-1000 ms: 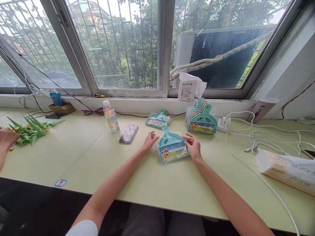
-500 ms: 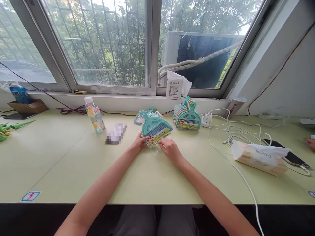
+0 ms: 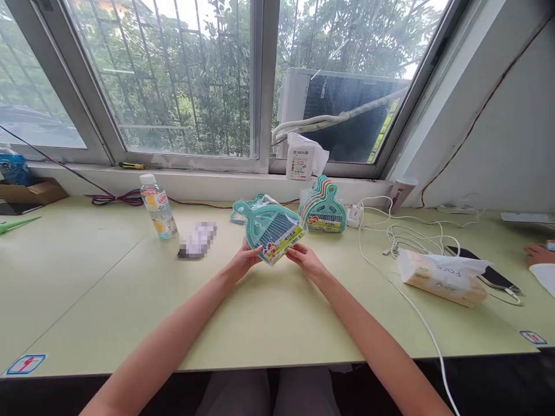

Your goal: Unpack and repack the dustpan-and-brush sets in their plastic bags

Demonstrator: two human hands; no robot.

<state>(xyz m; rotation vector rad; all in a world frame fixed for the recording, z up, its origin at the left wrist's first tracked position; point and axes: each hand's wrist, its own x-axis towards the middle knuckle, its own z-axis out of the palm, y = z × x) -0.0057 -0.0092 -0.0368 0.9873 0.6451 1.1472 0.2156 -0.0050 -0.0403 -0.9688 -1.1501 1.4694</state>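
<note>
Between my hands is a teal mini dustpan and brush set in clear wrap, tilted above the table, its handle pointing up and left. My left hand grips its lower left side, thumb on the front. My right hand pinches the lower right corner near the printed label. Behind it, partly hidden, more wrapped sets lie on the table. To the right, a row of several teal and red dustpan sets stands upright against the sill.
A drink bottle and a blurred-out item are on the left. On the right are white cables, a tissue pack and a dark phone. Another person's hand shows at the far right. A packet sits on the sill.
The held dustpan set has turned, its handle swinging further left. Both hands still hold it. The whole view has shifted slightly, and more of the other person's hand shows.
</note>
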